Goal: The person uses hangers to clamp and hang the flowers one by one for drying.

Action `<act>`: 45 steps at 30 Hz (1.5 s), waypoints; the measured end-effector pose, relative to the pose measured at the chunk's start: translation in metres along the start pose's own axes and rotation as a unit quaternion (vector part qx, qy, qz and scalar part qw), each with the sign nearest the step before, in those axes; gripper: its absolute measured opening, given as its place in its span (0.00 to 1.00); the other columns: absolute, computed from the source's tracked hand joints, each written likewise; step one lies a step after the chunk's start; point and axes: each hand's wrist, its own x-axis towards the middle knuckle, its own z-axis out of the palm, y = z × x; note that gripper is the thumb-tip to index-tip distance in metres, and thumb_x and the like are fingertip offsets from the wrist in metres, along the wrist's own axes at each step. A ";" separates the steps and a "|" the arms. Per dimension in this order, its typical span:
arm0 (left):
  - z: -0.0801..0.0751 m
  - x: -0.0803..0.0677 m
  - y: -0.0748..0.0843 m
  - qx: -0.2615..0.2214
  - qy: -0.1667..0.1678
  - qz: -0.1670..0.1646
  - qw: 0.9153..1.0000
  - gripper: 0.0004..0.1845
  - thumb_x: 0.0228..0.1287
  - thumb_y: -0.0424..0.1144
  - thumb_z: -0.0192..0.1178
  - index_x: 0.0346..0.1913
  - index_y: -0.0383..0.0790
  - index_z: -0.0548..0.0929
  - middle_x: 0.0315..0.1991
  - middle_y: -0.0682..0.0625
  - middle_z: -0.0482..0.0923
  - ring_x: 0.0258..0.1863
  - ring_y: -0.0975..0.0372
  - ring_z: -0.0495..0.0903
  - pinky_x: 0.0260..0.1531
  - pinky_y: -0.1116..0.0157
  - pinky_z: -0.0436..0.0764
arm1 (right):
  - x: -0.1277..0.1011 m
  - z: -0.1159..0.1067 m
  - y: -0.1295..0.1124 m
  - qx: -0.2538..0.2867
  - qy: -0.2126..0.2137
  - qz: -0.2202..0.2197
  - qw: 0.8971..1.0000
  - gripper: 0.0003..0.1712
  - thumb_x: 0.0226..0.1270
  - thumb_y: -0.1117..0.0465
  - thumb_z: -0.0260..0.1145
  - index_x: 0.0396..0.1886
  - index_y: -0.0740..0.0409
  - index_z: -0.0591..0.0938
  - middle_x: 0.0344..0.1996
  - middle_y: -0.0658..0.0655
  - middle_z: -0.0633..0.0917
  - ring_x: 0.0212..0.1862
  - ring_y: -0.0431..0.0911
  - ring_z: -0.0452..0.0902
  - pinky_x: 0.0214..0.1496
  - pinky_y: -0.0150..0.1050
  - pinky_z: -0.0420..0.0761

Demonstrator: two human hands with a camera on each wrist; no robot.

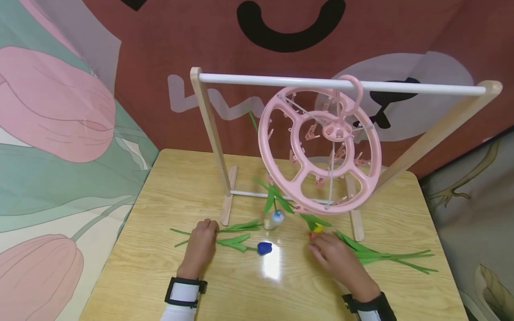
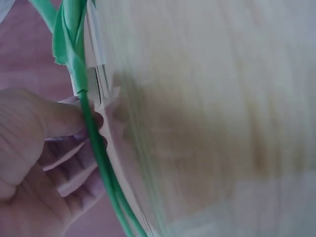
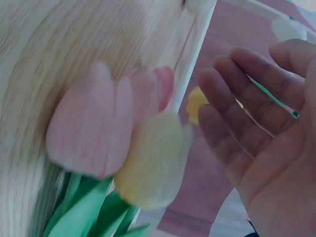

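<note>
Your left hand (image 1: pixel 201 245) sits at lower left of the table (image 1: pixel 160 276), fingers curled round a green stem (image 2: pixel 94 143) of the blue tulip (image 1: pixel 264 248), whose head lies at frame centre. Your right hand (image 1: pixel 335 256) is relaxed and holds nothing; its fingertips hover just beside the pink and yellow tulips (image 3: pixel 123 158) under the pink hanger (image 1: pixel 319 149). That hanger hangs low from the rack (image 1: pixel 209 133), right above those heads, so I judge that lifting a stem steeply could knock it swinging. Dragging the held stem could also sweep the white tulip (image 1: pixel 276 218) near it off its spot.
</note>
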 end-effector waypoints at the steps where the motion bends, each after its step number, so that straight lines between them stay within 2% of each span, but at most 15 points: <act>1: 0.000 0.000 0.001 0.001 0.006 0.008 1.000 0.06 0.63 0.24 0.68 0.36 0.37 0.83 0.32 0.48 0.79 0.33 0.55 0.77 0.29 0.60 0.78 | 0.001 0.001 -0.002 -0.002 -0.003 0.002 1.000 0.09 0.58 0.64 0.78 0.39 0.57 0.89 0.41 0.56 0.90 0.44 0.50 0.87 0.48 0.53 0.90; 4: -0.001 0.002 0.005 0.007 0.025 0.038 0.999 0.04 0.65 0.26 0.67 0.37 0.38 0.84 0.33 0.47 0.81 0.34 0.54 0.78 0.28 0.61 0.75 | 0.005 0.004 -0.008 -0.006 -0.009 0.000 1.000 0.07 0.60 0.63 0.77 0.37 0.55 0.88 0.37 0.53 0.90 0.41 0.46 0.87 0.46 0.47 0.90; 6: -0.002 0.003 0.009 0.010 0.038 0.057 0.998 0.05 0.65 0.27 0.67 0.39 0.39 0.85 0.35 0.48 0.82 0.36 0.54 0.79 0.28 0.61 0.75 | 0.007 0.006 -0.010 -0.004 -0.008 -0.008 1.000 0.08 0.61 0.63 0.76 0.39 0.56 0.88 0.38 0.53 0.90 0.41 0.46 0.87 0.47 0.46 0.90; 10: -0.004 0.005 0.018 0.014 0.062 0.098 0.993 0.12 0.60 0.22 0.68 0.42 0.39 0.87 0.38 0.48 0.82 0.39 0.54 0.79 0.31 0.61 0.76 | 0.013 0.009 -0.015 0.013 -0.002 -0.023 1.000 0.17 0.60 0.65 0.76 0.49 0.60 0.87 0.46 0.59 0.90 0.48 0.52 0.88 0.53 0.51 0.89; 14: -0.008 0.007 0.029 0.008 0.078 0.140 0.987 0.18 0.53 0.16 0.69 0.43 0.39 0.89 0.40 0.48 0.82 0.41 0.55 0.80 0.33 0.62 0.77 | 0.019 0.013 -0.019 0.029 0.013 -0.036 0.999 0.27 0.60 0.66 0.75 0.61 0.65 0.82 0.56 0.65 0.86 0.55 0.59 0.85 0.55 0.53 0.88; 19: -0.018 0.008 0.046 0.007 0.081 0.176 0.981 0.17 0.53 0.17 0.70 0.42 0.40 0.90 0.40 0.49 0.82 0.41 0.57 0.80 0.32 0.64 0.78 | 0.026 0.016 -0.023 0.027 0.034 -0.057 0.997 0.26 0.74 0.58 0.65 0.66 0.68 0.77 0.61 0.69 0.82 0.59 0.63 0.82 0.58 0.56 0.86; 22: -0.024 0.008 0.056 0.001 0.085 0.197 0.977 0.17 0.53 0.17 0.71 0.41 0.41 0.90 0.40 0.50 0.83 0.41 0.58 0.80 0.32 0.64 0.79 | 0.029 0.016 -0.025 0.029 0.026 -0.052 0.998 0.28 0.75 0.55 0.66 0.67 0.66 0.77 0.63 0.68 0.81 0.62 0.63 0.80 0.61 0.57 0.84; 26: -0.031 0.008 0.069 -0.014 0.091 0.224 0.970 0.20 0.49 0.16 0.71 0.41 0.42 0.89 0.40 0.51 0.82 0.42 0.58 0.79 0.32 0.65 0.79 | 0.032 0.014 -0.029 0.037 0.004 -0.027 0.999 0.30 0.65 0.57 0.75 0.65 0.63 0.80 0.62 0.64 0.83 0.61 0.61 0.82 0.62 0.57 0.84; 30: -0.036 0.006 0.080 -0.030 0.088 0.242 0.966 0.23 0.46 0.15 0.72 0.43 0.42 0.89 0.42 0.51 0.82 0.43 0.59 0.79 0.34 0.66 0.80 | 0.034 0.013 -0.031 0.038 -0.010 -0.015 0.999 0.19 0.65 0.59 0.76 0.54 0.57 0.87 0.50 0.56 0.89 0.53 0.53 0.86 0.57 0.52 0.87; 34: -0.039 0.005 0.089 -0.039 0.084 0.254 0.963 0.23 0.46 0.16 0.72 0.43 0.42 0.88 0.42 0.51 0.82 0.43 0.60 0.79 0.36 0.66 0.80 | 0.030 0.011 -0.030 0.031 -0.015 -0.010 0.999 0.08 0.64 0.61 0.76 0.43 0.52 0.89 0.39 0.48 0.90 0.44 0.44 0.86 0.50 0.44 0.88; 39: -0.039 0.005 0.096 -0.050 0.093 0.267 0.958 0.23 0.45 0.15 0.68 0.42 0.41 0.88 0.42 0.51 0.82 0.42 0.59 0.79 0.37 0.66 0.80 | 0.024 0.006 -0.027 0.029 -0.007 -0.007 1.000 0.08 0.60 0.62 0.78 0.39 0.51 0.88 0.36 0.45 0.88 0.40 0.40 0.84 0.43 0.37 0.88; 42: -0.038 0.005 0.099 -0.057 0.119 0.276 0.952 0.16 0.52 0.19 0.66 0.41 0.40 0.88 0.42 0.50 0.82 0.45 0.57 0.79 0.43 0.62 0.80 | 0.021 0.004 -0.025 0.035 0.007 -0.014 0.999 0.09 0.59 0.64 0.78 0.38 0.52 0.87 0.35 0.45 0.87 0.39 0.40 0.84 0.42 0.37 0.88; 44: -0.038 0.005 0.102 -0.061 0.158 0.285 0.943 0.09 0.61 0.25 0.63 0.40 0.40 0.87 0.41 0.49 0.81 0.45 0.55 0.78 0.45 0.59 0.80 | 0.019 0.002 -0.023 0.043 0.017 -0.016 0.999 0.10 0.59 0.65 0.78 0.38 0.53 0.87 0.35 0.45 0.87 0.39 0.40 0.84 0.42 0.36 0.88; 45: -0.038 0.004 0.103 -0.065 0.184 0.292 0.936 0.06 0.64 0.28 0.63 0.39 0.40 0.88 0.39 0.49 0.80 0.43 0.55 0.78 0.44 0.59 0.78 | 0.017 0.001 -0.022 0.046 0.023 -0.018 0.999 0.10 0.59 0.66 0.78 0.38 0.53 0.87 0.35 0.45 0.87 0.39 0.40 0.84 0.42 0.37 0.88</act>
